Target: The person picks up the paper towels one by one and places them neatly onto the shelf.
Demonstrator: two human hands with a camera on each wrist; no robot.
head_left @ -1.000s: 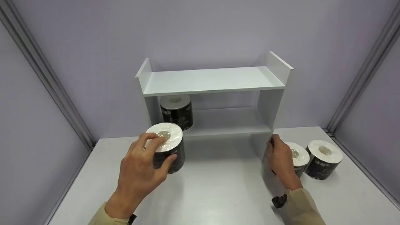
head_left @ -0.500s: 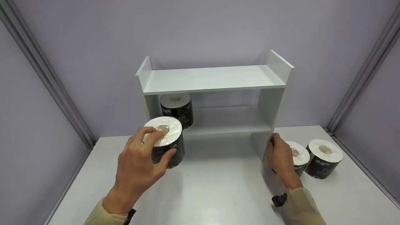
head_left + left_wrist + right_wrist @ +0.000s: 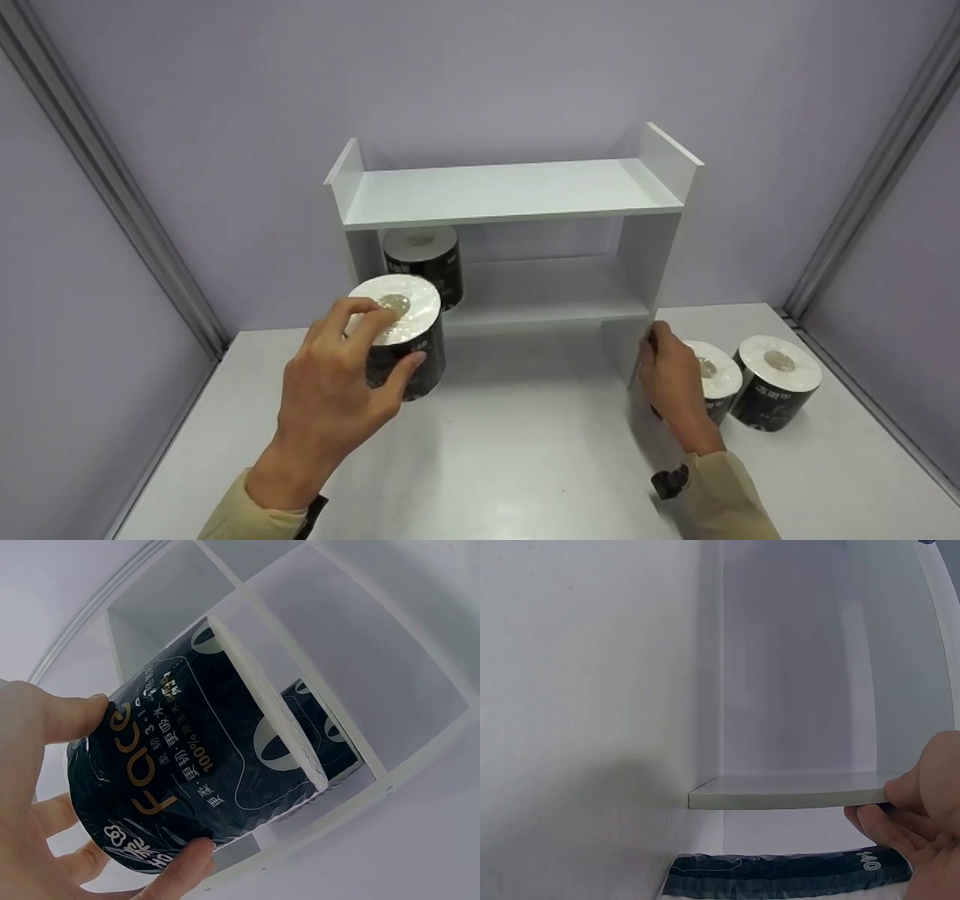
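Note:
My left hand (image 3: pixel 330 397) grips a toilet roll (image 3: pixel 424 367) with a black printed wrapper and white top, holding it up in front of the left part of a white shelf unit (image 3: pixel 510 191). The thumb lies on the wrapper and the fingers reach over the top by the core hole. Behind it, a second toilet roll (image 3: pixel 448 274) stands at the left end of the middle shelf, partly hidden. On the right, my right hand (image 3: pixel 671 379) pinches the front edge of the unit's side panel (image 3: pixel 780 801), thumb on one face and fingers on the other.
Just right of the unit, two more toilet rolls stand on the white table (image 3: pixel 487 465): a nearer roll (image 3: pixel 724 375) partly hidden by my right hand, and an outer roll (image 3: pixel 776 397). Pale walls (image 3: pixel 510 67) rise behind and at both sides.
My left hand has lifted the toilet roll a little higher before the shelf, mostly in the first half second. The right hand stays on the side panel.

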